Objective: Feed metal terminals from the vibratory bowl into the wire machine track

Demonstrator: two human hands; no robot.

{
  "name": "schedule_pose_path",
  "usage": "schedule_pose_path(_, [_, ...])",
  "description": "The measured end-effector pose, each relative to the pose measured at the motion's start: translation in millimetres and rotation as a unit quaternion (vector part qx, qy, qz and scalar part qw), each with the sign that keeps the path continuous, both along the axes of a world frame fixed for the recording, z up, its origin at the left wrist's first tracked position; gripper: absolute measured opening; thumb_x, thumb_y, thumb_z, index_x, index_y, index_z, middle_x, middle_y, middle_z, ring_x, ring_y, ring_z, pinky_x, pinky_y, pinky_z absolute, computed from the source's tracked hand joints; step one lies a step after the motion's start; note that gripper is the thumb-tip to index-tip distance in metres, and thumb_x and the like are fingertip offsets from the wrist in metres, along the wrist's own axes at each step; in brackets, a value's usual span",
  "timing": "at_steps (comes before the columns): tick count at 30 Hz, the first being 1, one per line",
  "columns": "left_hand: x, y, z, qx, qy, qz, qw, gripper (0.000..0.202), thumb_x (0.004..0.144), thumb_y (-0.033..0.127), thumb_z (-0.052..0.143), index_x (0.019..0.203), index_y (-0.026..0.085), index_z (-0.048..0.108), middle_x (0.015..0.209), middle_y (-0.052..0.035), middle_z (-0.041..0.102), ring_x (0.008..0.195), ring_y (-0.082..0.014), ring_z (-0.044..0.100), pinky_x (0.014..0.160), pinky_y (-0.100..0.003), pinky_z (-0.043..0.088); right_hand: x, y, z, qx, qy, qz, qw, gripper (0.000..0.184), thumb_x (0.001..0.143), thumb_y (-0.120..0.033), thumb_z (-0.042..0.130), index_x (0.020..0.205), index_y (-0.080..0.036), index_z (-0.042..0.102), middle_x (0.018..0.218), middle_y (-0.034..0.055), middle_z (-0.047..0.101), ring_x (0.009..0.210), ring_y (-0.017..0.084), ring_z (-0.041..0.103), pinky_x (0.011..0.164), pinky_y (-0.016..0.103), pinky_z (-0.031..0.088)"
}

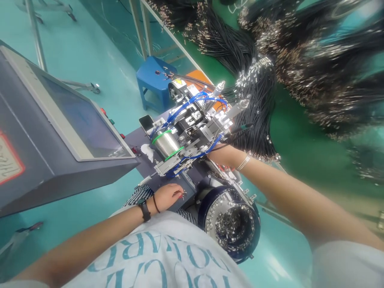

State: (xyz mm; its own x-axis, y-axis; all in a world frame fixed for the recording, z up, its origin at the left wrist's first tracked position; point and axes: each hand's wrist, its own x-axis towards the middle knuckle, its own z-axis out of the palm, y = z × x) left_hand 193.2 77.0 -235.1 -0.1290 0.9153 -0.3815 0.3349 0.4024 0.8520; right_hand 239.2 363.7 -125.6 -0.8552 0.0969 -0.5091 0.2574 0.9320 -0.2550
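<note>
2 hands work at a wire-crimping machine: the right hand closes around black wires at its pneumatic head, while the left hand lies curled on its dark plate, any pinch unclear. More wire bundles hang beyond; a bowl feeder of metal terminals sits below, a control console left.

Pale short-sleeved T-shirt with large teal lettering across the front. Loose white right sleeve. On the left wrist, a black-strapped watch beside a thin black bracelet; on the right wrist, a slim silver bangle. Black-and-white checked fabric just beyond the shirt hem.
</note>
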Motion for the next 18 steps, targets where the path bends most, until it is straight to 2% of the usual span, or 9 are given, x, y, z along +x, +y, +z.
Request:
schedule_pose_path(4, [0,0,0.7,-0.003,0.005,0.000,1.000,0.017,0.086,0.022,0.048,0.088,0.022,0.065,0.095,-0.0024,0.067,0.092,-0.0177,0.060,0.087,-0.031,0.044,7,-4,-2.8,0.102,-0.016,0.169,0.980,0.028,0.077,0.003,0.043,0.078,-0.005,0.070,0.082,0.0183,0.068,0.091,0.025,0.060,0.083,0.034,0.043])
schedule_pose_path(5, [0,1,1.9,-0.002,0.006,-0.001,1.000,0.017,0.086,0.022,0.048,0.088,0.022,0.065,0.094,-0.0026,0.067,0.092,-0.0176,0.060,0.087,-0.031,0.045,12,-3,-2.0,0.118,0.000,0.186,0.976,0.028,0.080,0.000,0.043,0.083,-0.006,0.070,0.087,0.0183,0.068,0.093,0.026,0.060,0.084,0.035,0.043])
schedule_pose_path(7, [1,5,5.5,-0.005,0.012,-0.009,1.000,0.017,0.086,0.023,0.048,0.089,0.022,0.065,0.093,-0.0030,0.067,0.090,-0.0174,0.060,0.085,-0.030,0.045,26,1,1.4,0.123,0.037,0.159,0.979,0.028,0.085,-0.007,0.043,0.097,-0.009,0.068,0.094,0.0169,0.068,0.095,0.026,0.060,0.085,0.035,0.043])
schedule_pose_path(9, [2,15,10.5,-0.008,0.027,-0.020,0.999,0.018,0.087,0.025,0.047,0.091,0.021,0.065,0.092,-0.0035,0.066,0.089,-0.0173,0.060,0.083,-0.030,0.047,47,4,6.0,0.126,0.055,0.065,0.988,0.032,0.087,-0.012,0.044,0.112,-0.013,0.064,0.097,0.0142,0.068,0.095,0.025,0.060,0.084,0.034,0.044])
schedule_pose_path(11, [4,32,16.2,0.009,0.055,-0.032,0.998,0.020,0.089,0.025,0.045,0.093,0.021,0.065,0.094,-0.0040,0.066,0.091,-0.0175,0.059,0.085,-0.031,0.047,76,2,8.7,0.107,0.080,-0.086,0.987,0.038,0.089,-0.016,0.042,0.124,-0.017,0.057,0.102,0.0115,0.068,0.097,0.023,0.061,0.083,0.032,0.045])
schedule_pose_path(12, [5,43,19.1,0.028,0.074,-0.038,0.996,0.021,0.090,0.025,0.044,0.096,0.021,0.064,0.098,-0.0044,0.065,0.094,-0.0176,0.058,0.088,-0.031,0.047,92,-2,8.6,0.079,0.099,-0.169,0.977,0.038,0.092,-0.019,0.039,0.127,-0.019,0.055,0.107,0.0101,0.067,0.099,0.022,0.061,0.084,0.031,0.046])
schedule_pose_path(13, [6,57,21.5,0.051,0.098,-0.044,0.993,0.023,0.090,0.024,0.043,0.100,0.020,0.064,0.103,-0.0049,0.064,0.098,-0.0178,0.057,0.091,-0.032,0.046,108,-8,7.4,0.041,0.124,-0.249,0.960,0.038,0.094,-0.022,0.036,0.127,-0.021,0.055,0.113,0.0086,0.066,0.102,0.020,0.061,0.085,0.030,0.046])
schedule_pose_path(15, [8,88,24.0,0.092,0.164,-0.052,0.981,0.027,0.091,0.023,0.042,0.109,0.019,0.062,0.114,-0.0066,0.061,0.107,-0.0190,0.054,0.099,-0.033,0.043,136,-25,1.5,-0.040,0.172,-0.387,0.905,0.037,0.096,-0.028,0.034,0.124,-0.023,0.057,0.118,0.0059,0.065,0.105,0.018,0.061,0.088,0.028,0.047])
schedule_pose_path(18, [10,135,18.2,0.103,0.295,-0.049,0.949,0.035,0.090,0.020,0.040,0.120,0.013,0.058,0.126,-0.0121,0.054,0.116,-0.0242,0.048,0.105,-0.039,0.038,165,-55,-12.5,-0.131,0.224,-0.525,0.811,0.036,0.095,-0.034,0.036,0.117,-0.022,0.061,0.105,0.0059,0.069,0.093,0.017,0.065,0.084,0.030,0.050])
